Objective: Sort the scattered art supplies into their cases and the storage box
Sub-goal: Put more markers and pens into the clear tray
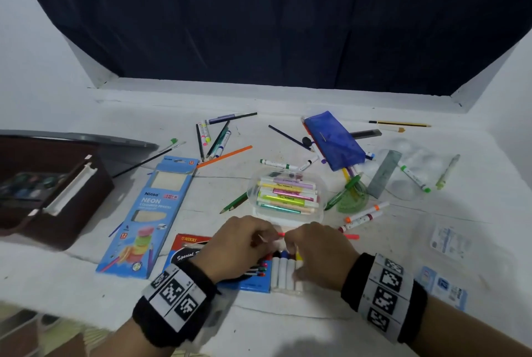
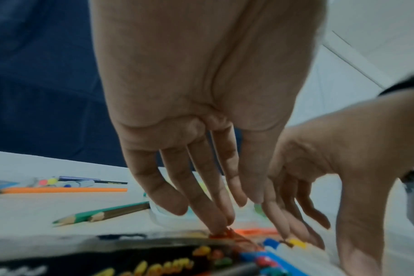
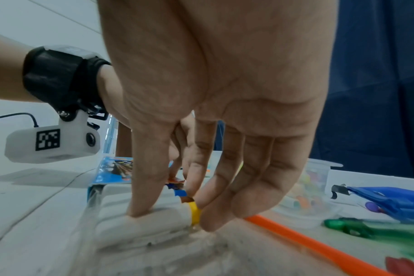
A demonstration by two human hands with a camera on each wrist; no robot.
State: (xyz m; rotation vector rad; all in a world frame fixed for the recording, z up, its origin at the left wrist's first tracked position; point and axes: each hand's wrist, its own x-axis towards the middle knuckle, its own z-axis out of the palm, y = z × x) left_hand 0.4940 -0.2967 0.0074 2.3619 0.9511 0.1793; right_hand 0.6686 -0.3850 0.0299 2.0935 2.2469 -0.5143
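Dim, cool, even light; soft shadows; wide-angle edge bowing; wrist views blurred near fingertips and foreground.

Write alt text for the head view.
Two hands, left and right, meet over a row of white markers with coloured caps on a white table. Beyond them stand a clear plastic tub of pastel markers, a blue zip pencil pouch and scattered pencils.

Pouch [image 1: 334, 140] blue – pencil box [image 1: 146, 212] blue (neon lettering).

Looks like a home craft corner; white table [image 1: 288, 328] w/ strewn markers, dark curtain [image 1: 259, 11] behind.
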